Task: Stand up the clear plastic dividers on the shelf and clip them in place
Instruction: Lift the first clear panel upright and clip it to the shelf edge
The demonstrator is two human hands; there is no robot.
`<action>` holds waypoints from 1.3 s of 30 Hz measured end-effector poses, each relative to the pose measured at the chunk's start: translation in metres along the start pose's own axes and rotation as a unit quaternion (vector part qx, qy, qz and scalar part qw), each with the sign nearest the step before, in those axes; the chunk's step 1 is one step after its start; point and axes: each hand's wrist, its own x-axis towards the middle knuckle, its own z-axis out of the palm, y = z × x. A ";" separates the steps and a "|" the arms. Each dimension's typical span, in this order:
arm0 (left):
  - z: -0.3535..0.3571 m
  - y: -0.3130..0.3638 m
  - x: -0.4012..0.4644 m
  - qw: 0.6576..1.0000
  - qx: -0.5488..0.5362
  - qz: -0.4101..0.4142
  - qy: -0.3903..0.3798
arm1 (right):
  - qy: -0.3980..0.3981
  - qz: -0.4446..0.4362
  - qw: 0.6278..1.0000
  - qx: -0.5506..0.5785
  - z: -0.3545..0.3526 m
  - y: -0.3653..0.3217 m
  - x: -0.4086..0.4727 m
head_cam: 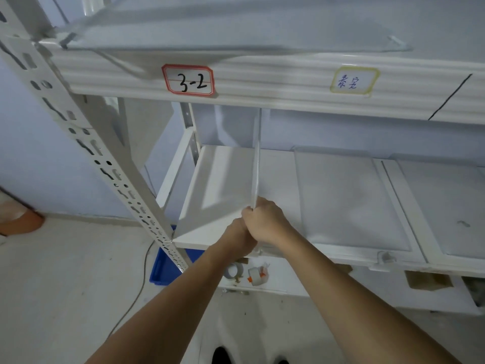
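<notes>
A clear plastic divider [256,164] stands upright and edge-on on the white shelf [223,185], reaching up toward the shelf above. My right hand [265,222] is closed around its front bottom edge at the shelf's front lip. Pressed against it from the left, my left hand [240,236] grips the same spot; its fingers are mostly hidden behind the right hand. Two more clear dividers lie flat on the shelf, one [349,200] in the middle and another [451,211] at the right. A small clear clip [385,257] sits on the front lip further right.
The upper shelf [262,82] carries a label "3-2" [188,80], a yellow-framed label [353,82] and a flat clear sheet [236,24]. A perforated upright post [86,143] slants at left. Tape rolls [246,274] lie on the lower shelf beside a blue bin [165,269].
</notes>
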 end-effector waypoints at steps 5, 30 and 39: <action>0.012 0.008 0.000 0.999 -0.006 -0.042 0.009 | 0.004 0.011 1.000 0.016 0.005 0.013 0.002; 0.052 -0.061 -0.042 0.863 -0.425 -0.264 -0.066 | -0.142 0.269 0.887 0.348 0.069 0.149 0.016; 0.095 -0.063 -0.012 0.643 -0.719 -0.263 -0.001 | -0.006 0.275 0.714 0.643 0.135 0.124 0.037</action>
